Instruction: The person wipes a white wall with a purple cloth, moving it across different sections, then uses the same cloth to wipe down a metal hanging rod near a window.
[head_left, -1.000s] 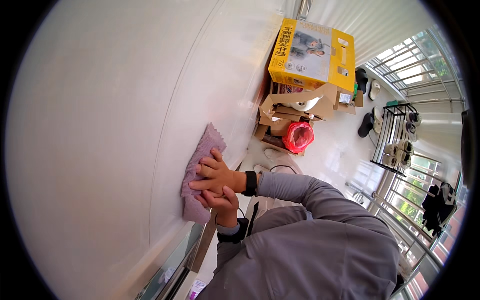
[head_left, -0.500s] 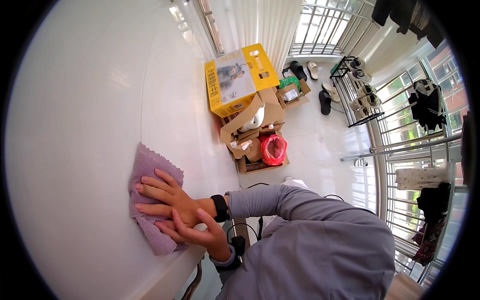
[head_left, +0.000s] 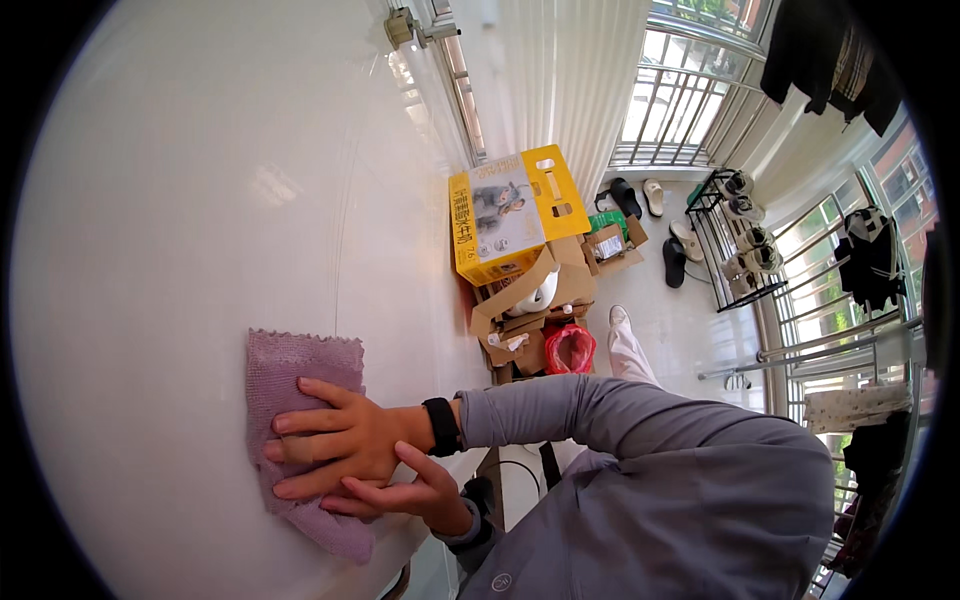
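A mauve cloth (head_left: 305, 365) with a zigzag-cut edge lies against a broad, glossy white surface (head_left: 180, 250). My right hand (head_left: 335, 440) rests flat on the cloth, fingers stretched out and slightly apart, a black band at its wrist. Just below it, my left hand (head_left: 425, 495) has its fingers extended and thumb raised; its fingertips overlap the lower side of the right hand and reach the cloth's lower part. Neither hand grips the cloth; both palms are hidden.
Beside the surface stand a yellow carton (head_left: 510, 215), opened cardboard boxes (head_left: 515, 305) and a red plastic bag (head_left: 570, 348). A shoe rack (head_left: 740, 240) and loose slippers (head_left: 675, 262) are farther back. Clothes (head_left: 870, 260) hang near barred windows at right.
The view has shifted, so the background sits lower and farther right. Against the background, my right hand and the cloth have slid leftward. A white-shod foot now shows beside the boxes.
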